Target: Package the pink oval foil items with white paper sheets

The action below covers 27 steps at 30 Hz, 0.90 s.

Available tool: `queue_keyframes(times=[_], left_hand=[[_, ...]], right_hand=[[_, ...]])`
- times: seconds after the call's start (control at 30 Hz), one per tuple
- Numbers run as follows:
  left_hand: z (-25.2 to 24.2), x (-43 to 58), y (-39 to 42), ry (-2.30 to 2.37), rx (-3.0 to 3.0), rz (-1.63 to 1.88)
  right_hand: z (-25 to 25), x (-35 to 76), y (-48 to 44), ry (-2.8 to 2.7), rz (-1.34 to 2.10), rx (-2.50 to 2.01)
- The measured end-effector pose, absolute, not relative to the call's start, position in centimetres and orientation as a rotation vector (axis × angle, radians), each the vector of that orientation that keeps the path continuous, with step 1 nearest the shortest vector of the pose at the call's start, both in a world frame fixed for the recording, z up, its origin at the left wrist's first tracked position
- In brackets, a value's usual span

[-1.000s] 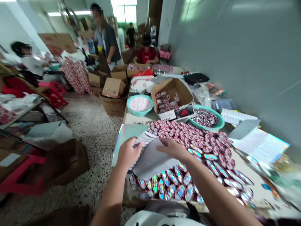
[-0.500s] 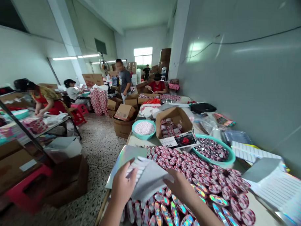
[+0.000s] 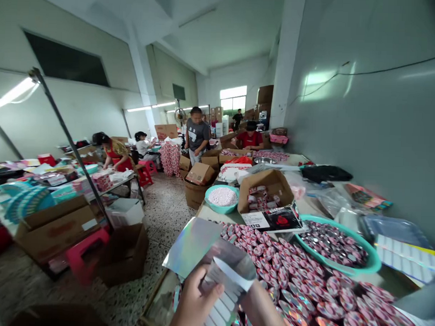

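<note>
My left hand grips a white sticker sheet near the bottom edge, thumb on top, and the sheet's top curls over. My right hand is beside it, mostly behind the sheet and cut off by the frame, so its fingers do not show clearly. Under and beyond both hands, rows of pink and holographic oval badges cover the table. A shiny holographic sheet lies just past my left hand.
On the table stand a teal basin of badges, an open cardboard box and a teal bowl of white pieces. Cardboard boxes and a pink stool stand on the floor at left. Other people work at far tables.
The camera has tilted up, so my hands have dropped to the bottom edge. The sticker sheet now curls over at its top and my left thumb rests on it.
</note>
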State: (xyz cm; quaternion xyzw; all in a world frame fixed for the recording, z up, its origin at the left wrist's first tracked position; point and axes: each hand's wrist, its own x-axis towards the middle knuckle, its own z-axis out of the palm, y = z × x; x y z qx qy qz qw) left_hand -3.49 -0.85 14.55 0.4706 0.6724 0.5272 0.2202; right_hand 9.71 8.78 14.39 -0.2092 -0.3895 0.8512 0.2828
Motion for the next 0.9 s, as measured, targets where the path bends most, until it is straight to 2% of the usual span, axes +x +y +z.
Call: queue_keyframes(times=[0.2, 0.37, 0.57, 0.7, 0.9], left_hand=[[13.3, -4.0, -1.0, 2.063, 1.093, 1.656], [12.6, -5.2, -1.3, 1.852, 0.874, 1.541], [12.3, -6.5, -1.9, 1.709, 0.734, 1.609], [12.1, -7.8, -1.7, 1.648, 0.600, 1.632], [13.4, -9.9, -0.2, 1.657, 0.775, 1.723]], right_hand=[[14.2, 9.8, 8.1, -0.984, 2.386, -0.381], [13.2, 11.2, 8.2, -1.220, 2.137, -0.440], [13.7, 11.6, 8.9, -1.419, 1.938, -0.490], [15.1, 11.0, 8.8, -1.362, 2.058, -0.530], [16.4, 8.5, 8.3, -1.174, 2.206, -0.626]])
